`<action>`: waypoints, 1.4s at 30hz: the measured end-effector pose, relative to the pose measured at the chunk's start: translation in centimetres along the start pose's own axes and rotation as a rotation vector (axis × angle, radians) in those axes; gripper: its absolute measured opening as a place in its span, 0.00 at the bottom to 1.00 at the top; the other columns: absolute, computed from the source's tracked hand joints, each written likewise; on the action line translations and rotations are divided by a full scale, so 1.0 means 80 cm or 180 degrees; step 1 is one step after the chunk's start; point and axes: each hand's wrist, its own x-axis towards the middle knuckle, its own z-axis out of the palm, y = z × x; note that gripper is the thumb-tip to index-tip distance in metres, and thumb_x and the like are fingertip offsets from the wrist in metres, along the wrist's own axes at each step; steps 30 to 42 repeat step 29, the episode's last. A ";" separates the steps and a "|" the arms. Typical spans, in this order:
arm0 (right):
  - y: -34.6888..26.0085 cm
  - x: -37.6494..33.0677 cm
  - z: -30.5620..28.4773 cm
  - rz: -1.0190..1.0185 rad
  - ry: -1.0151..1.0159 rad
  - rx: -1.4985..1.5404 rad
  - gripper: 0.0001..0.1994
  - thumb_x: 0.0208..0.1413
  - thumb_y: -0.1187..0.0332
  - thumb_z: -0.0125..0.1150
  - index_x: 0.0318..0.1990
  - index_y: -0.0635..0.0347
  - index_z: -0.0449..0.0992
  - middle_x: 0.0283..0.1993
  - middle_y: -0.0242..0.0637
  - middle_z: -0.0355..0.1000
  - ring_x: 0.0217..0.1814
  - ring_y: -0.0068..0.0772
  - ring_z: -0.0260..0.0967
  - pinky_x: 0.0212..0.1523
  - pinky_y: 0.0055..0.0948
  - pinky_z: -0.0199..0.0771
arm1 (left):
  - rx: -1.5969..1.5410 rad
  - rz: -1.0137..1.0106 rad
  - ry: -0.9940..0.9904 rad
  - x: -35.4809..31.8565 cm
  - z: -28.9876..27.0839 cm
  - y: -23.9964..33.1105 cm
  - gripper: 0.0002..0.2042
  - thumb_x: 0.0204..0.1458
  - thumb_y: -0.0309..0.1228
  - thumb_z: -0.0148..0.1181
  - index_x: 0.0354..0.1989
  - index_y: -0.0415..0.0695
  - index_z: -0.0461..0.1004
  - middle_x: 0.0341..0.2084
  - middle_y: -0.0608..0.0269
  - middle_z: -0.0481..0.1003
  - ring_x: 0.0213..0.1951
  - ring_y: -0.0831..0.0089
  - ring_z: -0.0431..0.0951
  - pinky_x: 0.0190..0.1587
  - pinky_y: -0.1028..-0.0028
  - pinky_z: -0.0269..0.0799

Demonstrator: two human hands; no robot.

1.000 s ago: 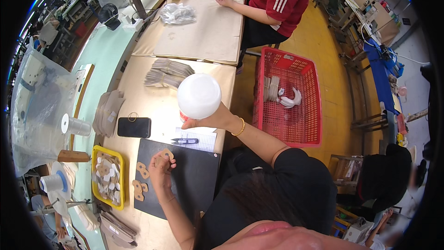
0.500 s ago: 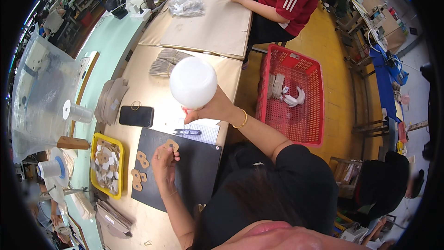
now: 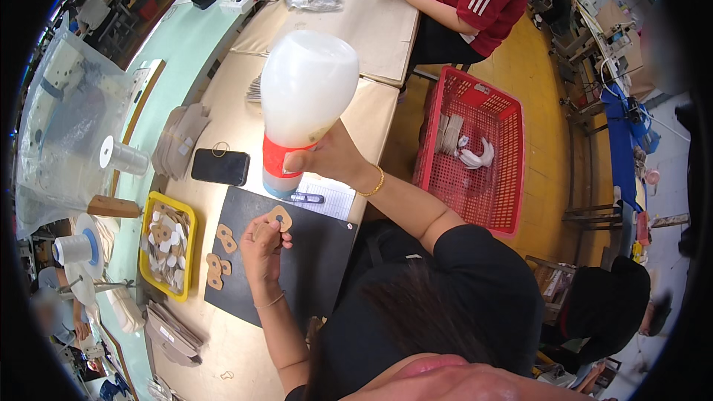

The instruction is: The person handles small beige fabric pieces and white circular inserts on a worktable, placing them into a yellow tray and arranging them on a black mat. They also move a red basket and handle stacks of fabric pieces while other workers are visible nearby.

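Note:
My right hand [image 3: 336, 160] grips a translucent white plastic squeeze bottle [image 3: 308, 82] around its narrower part, by a red band. The bottle tilts, its broad base up and its bluish lower end above the mat. Pinched in the fingers of my left hand [image 3: 263, 249] is a small tan cut-out piece [image 3: 281, 217] with a hole, held over the black mat [image 3: 304, 278]. Several similar tan pieces [image 3: 215, 271] lie on the mat left of that hand. Thread snips [image 3: 310, 198] rest on a lined paper sheet [image 3: 338, 202], partly hidden by the bottle.
A yellow tray [image 3: 194, 252] of small tan and white pieces stands at left, near a black phone [image 3: 220, 166] and stacked grey-beige pieces [image 3: 178, 137]. Thread cones [image 3: 122, 156] stand farther left. To the right is a red basket [image 3: 520, 171]; a person in red [image 3: 483, 0] sits beyond.
The bottle has tipped, so its side, red band and bluish end now show instead of mainly its base. My left hand still holds the tan piece. The whole view has shifted slightly.

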 end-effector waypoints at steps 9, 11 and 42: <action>0.018 0.010 -0.012 -0.0619 0.0143 -0.0283 0.22 0.47 0.60 0.76 0.43 0.64 0.75 0.42 0.36 0.76 0.46 0.29 0.74 0.47 0.31 0.76 | 0.0208 0.0011 -0.0044 -0.012 0.014 0.018 0.15 0.54 0.30 0.63 0.44 0.31 0.73 0.28 0.57 0.77 0.25 0.73 0.77 0.25 0.77 0.72; 0.027 0.018 -0.021 -0.0590 0.0072 0.0079 0.22 0.54 0.54 0.66 0.46 0.64 0.73 0.43 0.37 0.75 0.46 0.30 0.73 0.48 0.32 0.76 | 0.0208 -0.0041 0.0050 -0.020 0.014 0.021 0.15 0.54 0.29 0.63 0.46 0.31 0.73 0.29 0.57 0.77 0.26 0.73 0.78 0.26 0.77 0.73; 0.064 0.021 0.054 0.0661 0.0212 0.0380 0.33 0.62 0.39 0.50 0.58 0.61 0.65 0.49 0.42 0.73 0.48 0.36 0.74 0.51 0.34 0.77 | 0.0309 0.0101 0.0232 -0.078 0.020 0.062 0.11 0.55 0.26 0.62 0.44 0.32 0.75 0.25 0.62 0.76 0.24 0.79 0.76 0.26 0.79 0.73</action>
